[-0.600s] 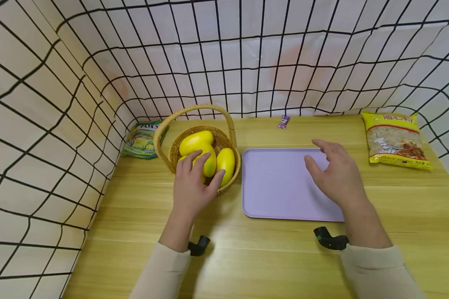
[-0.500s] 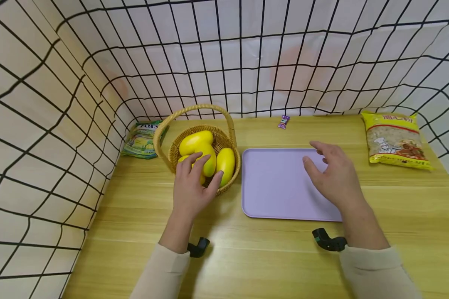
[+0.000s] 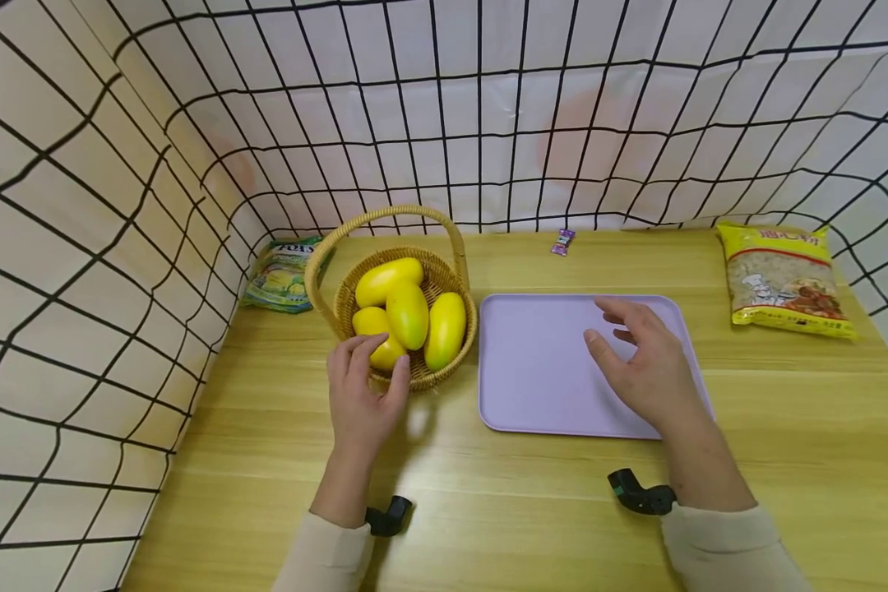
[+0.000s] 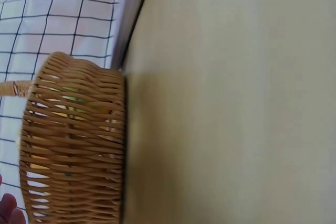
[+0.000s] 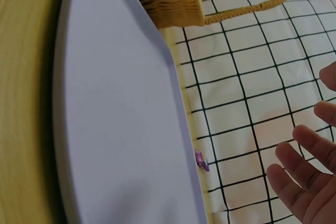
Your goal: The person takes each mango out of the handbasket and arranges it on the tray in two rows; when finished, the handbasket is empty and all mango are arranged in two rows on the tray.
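Several yellow mangoes lie in a round wicker basket with a tall arched handle. At the basket's near rim hovers my left hand, thumb and fingers apart and holding nothing; its fingertips overlap the nearest mango in the head view, and contact cannot be told. The left wrist view shows the basket's woven side with a bit of fingertip at the lower left corner. Over the right part of a flat lilac tray is my right hand, fingers relaxed and nothing in them. Its spread fingers appear in the right wrist view.
A small purple wrapped candy lies behind the tray. At the back right is a yellow food bag, and a green packet sits left of the basket. White cloth with a black grid walls the wooden table's back and sides.
My left hand has drawn back toward me from over the mangoes, uncovering more of them. The right hand has shifted slightly left and nearer. The basket and tray have stayed put.
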### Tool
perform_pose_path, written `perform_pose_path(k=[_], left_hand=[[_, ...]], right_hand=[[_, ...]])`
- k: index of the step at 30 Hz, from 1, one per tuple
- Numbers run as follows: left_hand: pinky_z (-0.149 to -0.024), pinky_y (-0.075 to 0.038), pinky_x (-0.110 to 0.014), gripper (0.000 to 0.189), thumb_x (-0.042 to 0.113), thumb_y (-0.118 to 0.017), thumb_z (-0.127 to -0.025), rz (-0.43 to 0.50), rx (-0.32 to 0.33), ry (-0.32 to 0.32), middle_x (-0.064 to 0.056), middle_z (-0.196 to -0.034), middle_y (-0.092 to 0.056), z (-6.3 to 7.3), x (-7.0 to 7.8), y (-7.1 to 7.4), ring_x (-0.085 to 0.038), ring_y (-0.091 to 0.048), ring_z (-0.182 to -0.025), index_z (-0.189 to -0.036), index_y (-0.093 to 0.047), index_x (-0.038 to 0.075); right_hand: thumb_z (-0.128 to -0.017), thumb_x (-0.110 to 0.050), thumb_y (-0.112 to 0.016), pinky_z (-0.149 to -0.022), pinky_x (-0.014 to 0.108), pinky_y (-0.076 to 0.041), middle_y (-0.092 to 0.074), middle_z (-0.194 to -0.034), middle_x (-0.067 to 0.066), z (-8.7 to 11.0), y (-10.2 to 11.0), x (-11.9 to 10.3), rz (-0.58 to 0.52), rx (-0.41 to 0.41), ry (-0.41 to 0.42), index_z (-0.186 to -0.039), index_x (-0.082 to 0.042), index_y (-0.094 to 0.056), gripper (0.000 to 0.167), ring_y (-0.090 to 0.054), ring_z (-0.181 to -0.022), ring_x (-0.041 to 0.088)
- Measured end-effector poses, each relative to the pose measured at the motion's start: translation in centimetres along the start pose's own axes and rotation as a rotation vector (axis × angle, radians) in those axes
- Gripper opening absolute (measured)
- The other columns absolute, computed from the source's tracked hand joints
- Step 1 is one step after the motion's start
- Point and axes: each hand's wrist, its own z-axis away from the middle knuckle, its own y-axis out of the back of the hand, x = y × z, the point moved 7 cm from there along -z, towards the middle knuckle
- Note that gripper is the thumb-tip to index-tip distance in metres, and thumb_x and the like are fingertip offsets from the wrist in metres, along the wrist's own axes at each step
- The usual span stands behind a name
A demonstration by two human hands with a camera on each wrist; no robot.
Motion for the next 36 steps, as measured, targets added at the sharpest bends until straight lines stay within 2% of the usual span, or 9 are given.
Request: perform_pose_path(k=[4, 10, 13, 17, 24, 30, 32, 36], left_hand=[[-0.091, -0.040, -0.045, 0.030, 0.013, -0.072, -0.089, 0.025, 0.021, 0.109, -0.022, -0.111, -0.055, 1.0, -1.3, 0.1, -0.037, -0.049, -0.108, -0.115, -0.067, 0.000], [-0.081, -0.039, -0.036, 0.028, 0.010, -0.071, -0.092, 0.142, 0.060, 0.318, -0.023, -0.114, -0.047, 2.0, -2.9, 0.2, -0.029, -0.046, -0.098, -0.117, -0.066, -0.001], [-0.078, -0.042, -0.032, 0.026, 0.009, -0.070, -0.093, 0.208, 0.104, 0.432, -0.016, -0.116, -0.043, 2.4, -3.7, 0.2, -0.025, -0.044, -0.094, -0.118, -0.066, 0.001], [-0.075, -0.042, -0.024, 0.025, 0.010, -0.069, -0.094, 0.288, 0.152, 0.536, -0.005, -0.116, -0.037, 3.0, -4.6, -0.2, -0.024, -0.044, -0.094, -0.118, -0.066, 0.002], [-0.076, -0.042, -0.021, 0.026, 0.011, -0.065, -0.096, 0.320, 0.199, 0.645, -0.002, -0.123, -0.033, 3.7, -5.6, -1.3, -0.016, -0.043, -0.093, -0.120, -0.062, 0.002], [-0.082, -0.038, -0.026, 0.025, 0.011, -0.061, -0.098, 0.361, 0.256, 0.684, -0.001, -0.124, -0.029, 3.8, -5.8, -2.2, -0.019, -0.040, -0.096, -0.121, -0.059, 0.001], [-0.088, -0.036, -0.029, 0.025, 0.011, -0.060, -0.099, 0.381, 0.269, 0.692, -0.003, -0.126, -0.029, 3.7, -5.8, -2.6, -0.021, -0.041, -0.103, -0.122, -0.058, 0.000], [-0.109, -0.030, -0.035, 0.026, 0.010, -0.059, -0.099, 0.407, 0.298, 0.708, -0.008, -0.133, -0.030, 3.5, -5.5, -3.3, -0.023, -0.038, -0.127, -0.123, -0.058, 0.001]], right_hand=[[-0.098, -0.021, -0.066, -0.102, 0.056, -0.049, -0.060, -0.137, 0.014, 0.3, -0.7, -0.1, -0.026, -0.014, 0.012, -0.140, -0.007, -0.058, 0.045, -0.058, -0.124, 0.034], [-0.097, -0.018, -0.067, -0.099, 0.053, -0.050, -0.062, -0.135, 0.012, 0.7, -1.7, -0.3, -0.039, -0.017, 0.054, -0.137, -0.010, -0.061, 0.042, -0.061, -0.119, 0.032], [-0.096, -0.017, -0.068, -0.097, 0.052, -0.052, -0.064, -0.133, 0.012, 0.7, -2.5, -0.6, -0.035, -0.020, 0.085, -0.136, -0.010, -0.062, 0.041, -0.064, -0.116, 0.032], [-0.095, -0.015, -0.069, -0.096, 0.050, -0.053, -0.064, -0.133, 0.010, 0.8, -3.6, -0.8, -0.037, -0.032, 0.116, -0.135, -0.011, -0.063, 0.041, -0.064, -0.114, 0.032], [-0.092, -0.011, -0.072, -0.095, 0.048, -0.055, -0.065, -0.132, 0.009, 1.1, -5.8, -2.1, -0.057, -0.052, 0.210, -0.133, -0.010, -0.064, 0.041, -0.062, -0.120, 0.026], [-0.093, -0.017, -0.073, -0.096, 0.046, -0.056, -0.065, -0.132, 0.007, 1.3, -7.8, -3.7, -0.068, -0.105, 0.236, -0.133, -0.013, -0.064, 0.041, -0.063, -0.118, 0.026], [-0.093, -0.019, -0.072, -0.096, 0.047, -0.055, -0.065, -0.133, 0.007, 1.2, -8.4, -4.1, -0.072, -0.121, 0.235, -0.133, -0.013, -0.064, 0.041, -0.063, -0.117, 0.027], [-0.094, -0.022, -0.071, -0.101, 0.049, -0.052, -0.064, -0.135, 0.006, 1.0, -9.4, -5.3, -0.077, -0.149, 0.242, -0.135, -0.013, -0.063, 0.042, -0.062, -0.121, 0.028]])
